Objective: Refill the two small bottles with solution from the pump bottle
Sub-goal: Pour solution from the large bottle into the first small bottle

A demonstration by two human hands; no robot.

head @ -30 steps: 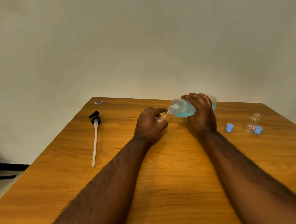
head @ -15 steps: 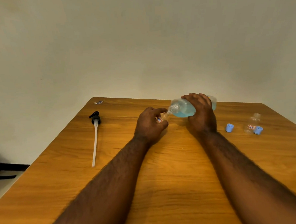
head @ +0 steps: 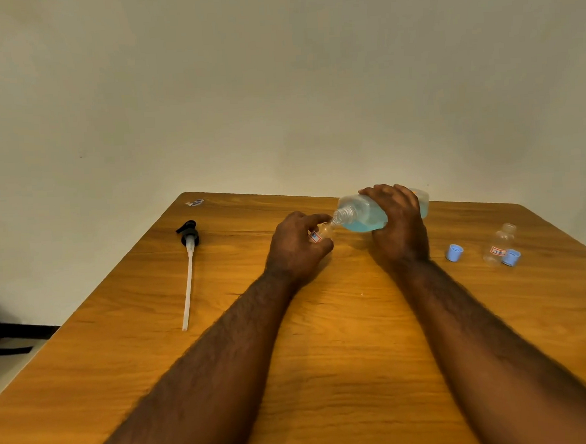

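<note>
Pump bottle [head: 363, 217] tipped sideways, gripped by right hand [head: 396, 225], neck meeting small bottle [head: 323, 233] pinched in left hand [head: 295, 247]. Risk: narrow mouths, so a wobble or overtilt likely spills solution onto bench [head: 327, 357]. Second small bottle [head: 500, 245] stands right of right hand.

Left hand [head: 298, 247] and right hand [head: 399, 227] both reach forward, curled in grips.
</note>
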